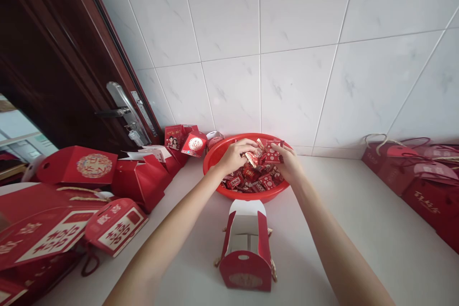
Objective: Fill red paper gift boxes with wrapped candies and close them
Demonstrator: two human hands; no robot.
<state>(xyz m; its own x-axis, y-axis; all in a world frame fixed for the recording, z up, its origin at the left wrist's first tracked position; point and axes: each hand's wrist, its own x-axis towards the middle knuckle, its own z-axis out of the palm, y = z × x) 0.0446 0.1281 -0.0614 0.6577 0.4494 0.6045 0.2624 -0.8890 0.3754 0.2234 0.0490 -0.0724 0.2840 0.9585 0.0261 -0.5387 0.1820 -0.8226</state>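
Both my hands are over a red plastic basin (215,188) heaped with small wrapped candies (251,179), mostly red. My left hand (238,155) is closed on a candy in a cream and red wrapper (252,158). In my right hand (287,160), thumb and fingers pinch a red patterned candy packet (273,152). Nearer to me, between my forearms, a red gift box (245,267) stands with its top open and its white inside showing. Twisted cord handles hang at its sides.
Red gift boxes (77,165) and bags crowd the left side. More red gift bags (419,184) with cord handles stand along the right. A tiled wall (297,91) rises behind the basin, and a dark wooden door (68,33) with a metal handle is at left.
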